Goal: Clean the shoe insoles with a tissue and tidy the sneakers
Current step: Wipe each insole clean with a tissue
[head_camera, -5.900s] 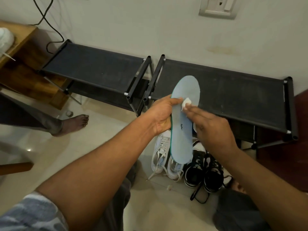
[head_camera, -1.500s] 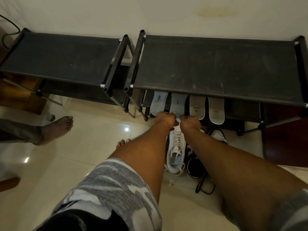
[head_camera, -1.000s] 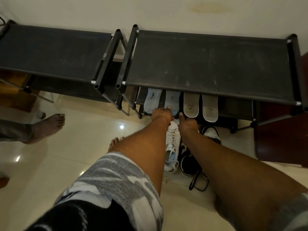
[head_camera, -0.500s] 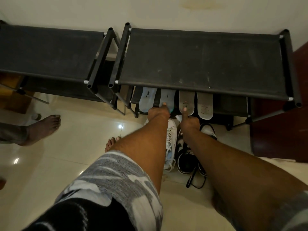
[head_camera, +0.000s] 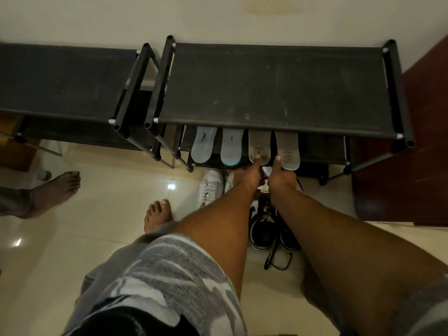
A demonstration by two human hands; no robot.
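- Here, on the lower shelf (head_camera: 320, 149) of the right rack (head_camera: 278, 86) lie two blue insoles (head_camera: 231, 149). At their 3 o'clock are the left grey insole (head_camera: 260, 144) and the right grey insole (head_camera: 288, 151). All four lie side by side with their heels poking out over the floor (head_camera: 97, 214).
- The left hand (head_camera: 247, 178) reaches in from 6 o'clock, narrow, with one straight fingertip (head_camera: 257, 158) resting on the left grey insole's heel.
- The right hand (head_camera: 282, 179) is just at its 3 o'clock, thumb (head_camera: 278, 161) straight up along the right grey insole's edge. That insole's heel overlaps the hand, and the other fingers are hidden, so I cannot tell whether it grips.
- A white scrap, likely the tissue (head_camera: 268, 170), shows between the two hands.
- White sneakers (head_camera: 211, 187) stand on the floor at 6 o'clock of the blue insoles.
- Black sneakers (head_camera: 264, 229) sit at 6 o'clock of the hands, laces trailing.
- A second rack (head_camera: 60, 78) stands just beside the first, at 9 o'clock.
- The person's bare foot (head_camera: 157, 214) is at 8 o'clock of the white sneakers, and another person's foot (head_camera: 58, 190) lies far off at 9 o'clock.
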